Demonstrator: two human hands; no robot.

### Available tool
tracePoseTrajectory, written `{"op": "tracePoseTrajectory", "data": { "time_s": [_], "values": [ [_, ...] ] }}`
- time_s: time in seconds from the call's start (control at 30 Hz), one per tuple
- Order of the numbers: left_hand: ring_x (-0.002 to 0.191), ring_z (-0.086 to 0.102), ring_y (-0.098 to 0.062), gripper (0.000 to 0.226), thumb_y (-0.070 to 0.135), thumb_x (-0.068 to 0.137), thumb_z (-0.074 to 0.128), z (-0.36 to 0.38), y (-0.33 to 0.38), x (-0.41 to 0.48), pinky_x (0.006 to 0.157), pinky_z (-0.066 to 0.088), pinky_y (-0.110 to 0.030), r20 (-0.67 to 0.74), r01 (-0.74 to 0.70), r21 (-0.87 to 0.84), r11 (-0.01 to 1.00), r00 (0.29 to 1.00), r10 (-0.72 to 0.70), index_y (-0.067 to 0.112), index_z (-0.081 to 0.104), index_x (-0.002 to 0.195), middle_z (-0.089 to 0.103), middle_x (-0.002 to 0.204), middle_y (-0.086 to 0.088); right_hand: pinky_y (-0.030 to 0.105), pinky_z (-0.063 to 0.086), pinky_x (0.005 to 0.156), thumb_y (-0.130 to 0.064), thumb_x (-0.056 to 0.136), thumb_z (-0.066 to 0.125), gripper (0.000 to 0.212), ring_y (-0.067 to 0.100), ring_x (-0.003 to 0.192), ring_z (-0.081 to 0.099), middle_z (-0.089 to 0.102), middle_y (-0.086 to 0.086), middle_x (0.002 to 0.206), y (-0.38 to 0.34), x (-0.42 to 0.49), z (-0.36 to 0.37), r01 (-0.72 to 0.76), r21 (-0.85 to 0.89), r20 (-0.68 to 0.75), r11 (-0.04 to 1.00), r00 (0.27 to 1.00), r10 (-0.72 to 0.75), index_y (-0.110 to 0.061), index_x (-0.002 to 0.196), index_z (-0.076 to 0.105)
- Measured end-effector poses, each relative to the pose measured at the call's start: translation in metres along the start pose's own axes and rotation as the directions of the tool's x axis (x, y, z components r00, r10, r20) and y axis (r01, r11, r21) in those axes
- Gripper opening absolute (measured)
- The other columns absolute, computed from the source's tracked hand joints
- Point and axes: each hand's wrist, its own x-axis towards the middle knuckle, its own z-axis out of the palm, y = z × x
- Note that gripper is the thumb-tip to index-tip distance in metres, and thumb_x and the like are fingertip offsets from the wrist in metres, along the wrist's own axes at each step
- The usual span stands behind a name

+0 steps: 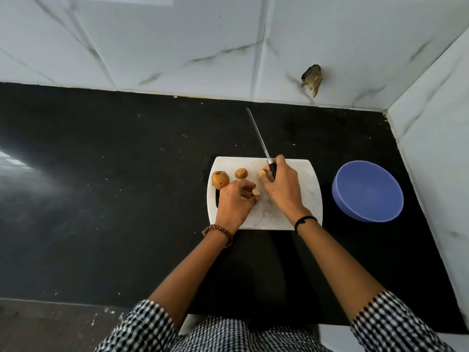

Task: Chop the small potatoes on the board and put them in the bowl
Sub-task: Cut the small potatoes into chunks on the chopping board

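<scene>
White cutting board [302, 181] lies on the black tabletop [127, 174], with the blue bowl [368, 191] just to its right, apart from it. Two whole small potatoes [220, 179] sit at the board's far left corner. The left hand [234, 201] pinches a cut potato piece [255, 191] on the board. The right hand [281, 186] grips the knife [258, 134] by its handle, blade pointing towards the wall; another potato piece [262, 173] lies at its fingertips.
</scene>
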Motion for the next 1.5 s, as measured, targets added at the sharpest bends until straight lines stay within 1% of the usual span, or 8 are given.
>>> {"op": "tracePoseTrajectory", "data": {
  "time_s": [0.17,0.3,0.43,0.63,0.9,1.07,1.3,1.5],
  "values": [
    [0.083,0.064,-0.002,0.025,0.017,0.08,0.076,0.0,0.002,-0.002,0.078,0.053,-0.013,0.007,0.001,-0.02,1.0,1.0,-0.001,0.013,0.069,0.104,0.069,0.095,0.003,0.043,0.058,0.082,-0.029,0.093,0.066,0.028,0.021,0.096,0.063,0.063,0.002,0.101,-0.008,0.017,0.004,0.018,-0.045,0.061,0.999,0.998,-0.015,-0.017,0.111,0.048],
    [0.084,0.064,-0.002,0.024,0.016,0.083,0.073,0.0,0.002,-0.001,0.077,0.05,-0.008,0.0,-0.009,-0.007,1.0,1.0,0.009,0.013,0.069,0.107,0.07,0.097,0.003,0.035,0.057,0.079,-0.039,0.089,0.07,0.034,0.014,0.093,0.063,0.064,-0.003,0.1,0.002,0.009,-0.003,-0.025,0.012,0.026,1.0,0.999,0.025,-0.02,0.107,0.049],
    [0.087,0.064,-0.002,0.022,0.01,0.083,0.071,0.004,0.005,-0.001,0.082,0.054,-0.016,0.012,-0.053,-0.024,0.998,0.999,0.053,0.014,0.071,0.105,0.07,0.1,0.004,0.02,0.049,0.075,-0.03,0.091,0.071,0.029,0.011,0.091,0.064,0.066,-0.002,0.101,0.019,-0.011,-0.015,-0.077,0.094,-0.01,0.993,0.997,0.078,-0.016,0.107,0.052],
    [0.087,0.06,-0.007,0.02,0.002,0.08,0.07,0.018,0.009,-0.001,0.077,0.053,-0.021,0.04,-0.263,0.112,0.958,0.965,0.26,0.016,0.073,0.094,0.066,0.096,0.004,0.011,0.042,0.064,-0.027,0.094,0.066,0.021,0.006,0.076,0.059,0.06,-0.005,0.086,0.036,-0.041,-0.025,-0.15,0.113,-0.032,0.982,0.988,0.154,-0.014,0.105,0.053],
    [0.092,0.061,-0.001,0.027,0.007,0.076,0.076,0.014,0.008,-0.015,0.085,0.045,-0.007,0.096,-0.223,0.021,0.974,0.971,0.221,0.015,0.071,0.101,0.066,0.101,0.005,0.018,0.044,0.06,-0.037,0.097,0.06,0.026,0.009,0.073,0.06,0.059,-0.004,0.08,0.04,-0.08,-0.022,-0.186,0.163,0.042,0.969,0.983,0.181,-0.014,0.102,0.051],
    [0.084,0.06,0.0,0.039,0.019,0.079,0.077,0.012,0.006,-0.018,0.078,0.047,-0.006,0.052,-0.152,0.054,0.987,0.987,0.149,0.015,0.064,0.116,0.062,0.101,0.005,0.022,0.042,0.057,-0.055,0.098,0.049,0.04,0.01,0.062,0.057,0.058,-0.002,0.071,0.037,-0.103,-0.021,-0.255,0.204,0.091,0.945,0.966,0.242,-0.015,0.095,0.053],
    [0.079,0.06,-0.002,0.033,0.025,0.085,0.072,0.017,0.009,-0.013,0.074,0.046,-0.003,0.058,-0.158,0.124,0.98,0.987,0.151,0.014,0.068,0.115,0.064,0.098,0.002,0.028,0.044,0.057,-0.055,0.101,0.035,0.041,0.012,0.063,0.058,0.058,0.0,0.073,0.043,-0.121,-0.021,-0.258,0.083,0.126,0.963,0.961,0.247,-0.018,0.096,0.052],
    [0.083,0.064,-0.009,0.024,0.021,0.084,0.072,0.02,0.01,-0.008,0.079,0.054,-0.019,0.05,-0.133,0.143,0.981,0.991,0.127,0.014,0.073,0.107,0.068,0.096,-0.001,0.037,0.052,0.06,-0.052,0.103,0.033,0.037,0.018,0.068,0.061,0.06,0.004,0.079,0.043,-0.125,-0.021,-0.265,0.058,0.166,0.963,0.953,0.252,-0.02,0.101,0.05]
  ]
}}
